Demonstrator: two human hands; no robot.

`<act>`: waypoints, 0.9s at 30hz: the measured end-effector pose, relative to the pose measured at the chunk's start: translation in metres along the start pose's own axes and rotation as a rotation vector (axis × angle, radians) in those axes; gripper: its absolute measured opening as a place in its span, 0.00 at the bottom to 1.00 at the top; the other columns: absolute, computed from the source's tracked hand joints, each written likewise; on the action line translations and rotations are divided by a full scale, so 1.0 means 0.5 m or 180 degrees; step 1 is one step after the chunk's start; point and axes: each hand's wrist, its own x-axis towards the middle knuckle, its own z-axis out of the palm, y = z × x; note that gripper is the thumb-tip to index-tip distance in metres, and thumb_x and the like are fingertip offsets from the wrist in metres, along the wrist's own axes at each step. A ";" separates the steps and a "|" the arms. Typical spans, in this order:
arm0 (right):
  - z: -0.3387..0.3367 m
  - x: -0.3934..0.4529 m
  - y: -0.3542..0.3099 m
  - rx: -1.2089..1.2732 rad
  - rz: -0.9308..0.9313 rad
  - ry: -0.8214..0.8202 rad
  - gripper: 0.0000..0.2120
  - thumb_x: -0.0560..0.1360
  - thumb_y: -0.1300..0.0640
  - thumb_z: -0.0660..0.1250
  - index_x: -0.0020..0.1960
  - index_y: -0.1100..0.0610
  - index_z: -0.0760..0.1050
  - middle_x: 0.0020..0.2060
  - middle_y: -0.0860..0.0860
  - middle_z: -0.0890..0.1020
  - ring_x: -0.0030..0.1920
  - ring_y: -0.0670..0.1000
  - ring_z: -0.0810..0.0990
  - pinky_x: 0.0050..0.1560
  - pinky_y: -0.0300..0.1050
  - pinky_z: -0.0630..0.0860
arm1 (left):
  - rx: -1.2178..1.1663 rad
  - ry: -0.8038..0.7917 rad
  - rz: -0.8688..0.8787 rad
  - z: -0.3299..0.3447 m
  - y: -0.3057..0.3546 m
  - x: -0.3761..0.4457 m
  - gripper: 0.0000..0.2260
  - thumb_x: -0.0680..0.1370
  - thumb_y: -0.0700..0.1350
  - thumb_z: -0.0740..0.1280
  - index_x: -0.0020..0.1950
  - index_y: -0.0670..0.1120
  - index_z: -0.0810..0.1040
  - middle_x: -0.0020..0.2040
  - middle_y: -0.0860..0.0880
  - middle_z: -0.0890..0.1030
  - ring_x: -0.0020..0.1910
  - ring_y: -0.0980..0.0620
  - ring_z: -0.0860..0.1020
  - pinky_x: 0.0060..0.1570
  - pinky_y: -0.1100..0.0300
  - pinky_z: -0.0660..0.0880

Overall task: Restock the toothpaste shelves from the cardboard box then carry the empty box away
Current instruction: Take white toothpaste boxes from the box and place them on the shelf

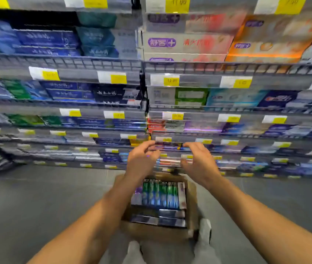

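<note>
Plenty remains to be done, by my reckoning; the cardboard box (159,233) sits on the floor between the person's feet and the bottom shelves, and it looks mostly full; a row of green-and-blue toothpaste cartons (160,194) stands on end at its far side, and dark flat cartons (159,218) lie stacked at the near side; so the restocking is at an early or middle stage, and carrying the box away is a long way off.

Both arms reach forward over the box toward a low shelf (227,152); the left hand (141,159) and the right hand (199,161) are near each other, fingers loosely curved and spread, framing a dark carton (169,144) at the shelf front; the frame is smeared by motion, so I cannot tell whether either hand actually grips that carton or merely hovers at its ends; my guess is that a carton is being set in or squared up.

Around them stands a shop aisle; grey wire-fronted shelving (208,67) runs in many tiers across the whole view, split by a dark upright (142,88) in the middle; the tiers look well filled with toothpaste boxes in blue, green, white, orange and purple; yellow-and-white price tags (171,80) line each shelf edge. Underfoot is a plain grey floor (46,197); a light-coloured shoe (204,231) shows beside the box's right corner.
</note>
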 end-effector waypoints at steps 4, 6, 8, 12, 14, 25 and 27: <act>0.119 -0.047 -0.033 -0.0024 0.0372 -0.0246 0.24 0.71 0.56 0.70 0.66 0.59 0.73 0.60 0.57 0.76 0.62 0.58 0.73 0.61 0.50 0.70 | 0.0158 -0.0381 -0.0246 -0.049 -0.146 -0.019 0.19 0.73 0.51 0.71 0.64 0.51 0.78 0.52 0.55 0.82 0.54 0.56 0.80 0.58 0.63 0.72; 0.169 -0.066 -0.038 -0.0056 0.0521 -0.0363 0.24 0.70 0.55 0.70 0.66 0.56 0.73 0.59 0.56 0.76 0.61 0.58 0.74 0.59 0.49 0.72 | 0.0214 -0.0404 -0.0303 -0.068 -0.214 -0.028 0.20 0.70 0.55 0.71 0.61 0.55 0.79 0.50 0.58 0.84 0.51 0.59 0.81 0.59 0.59 0.76; 0.214 -0.085 -0.033 -0.0079 0.0631 -0.0512 0.23 0.70 0.54 0.70 0.64 0.56 0.74 0.57 0.56 0.77 0.59 0.59 0.75 0.58 0.48 0.72 | 0.0198 -0.0457 -0.0410 -0.079 -0.270 -0.035 0.16 0.72 0.49 0.72 0.60 0.51 0.80 0.49 0.58 0.83 0.50 0.61 0.81 0.56 0.64 0.75; 0.292 -0.111 0.014 -0.0114 0.1040 -0.0750 0.21 0.72 0.57 0.70 0.63 0.60 0.74 0.58 0.59 0.76 0.58 0.60 0.75 0.56 0.46 0.69 | 0.0108 -0.0505 -0.0682 -0.067 -0.367 -0.029 0.16 0.74 0.42 0.72 0.62 0.47 0.79 0.49 0.55 0.80 0.54 0.53 0.80 0.58 0.61 0.73; 0.338 -0.116 0.052 -0.0138 0.1205 -0.0845 0.19 0.72 0.57 0.70 0.61 0.60 0.74 0.57 0.60 0.76 0.56 0.61 0.76 0.54 0.47 0.71 | 0.0177 -0.0605 -0.0753 -0.043 -0.414 -0.014 0.17 0.74 0.45 0.72 0.63 0.48 0.79 0.51 0.55 0.80 0.53 0.53 0.80 0.58 0.60 0.74; 0.703 -0.083 0.352 0.0213 0.1885 -0.1062 0.22 0.70 0.53 0.65 0.63 0.56 0.73 0.62 0.55 0.74 0.61 0.57 0.74 0.59 0.44 0.69 | 0.0165 -0.0944 -0.1206 0.269 -0.717 0.089 0.18 0.76 0.44 0.70 0.66 0.47 0.76 0.58 0.53 0.80 0.51 0.60 0.77 0.50 0.77 0.69; 0.777 -0.074 0.416 0.0316 0.1988 -0.1009 0.26 0.67 0.50 0.61 0.64 0.55 0.72 0.62 0.54 0.72 0.61 0.56 0.73 0.59 0.45 0.69 | 0.0093 -0.1020 -0.1352 0.341 -0.783 0.117 0.19 0.76 0.45 0.70 0.67 0.48 0.76 0.61 0.55 0.79 0.54 0.60 0.77 0.55 0.73 0.69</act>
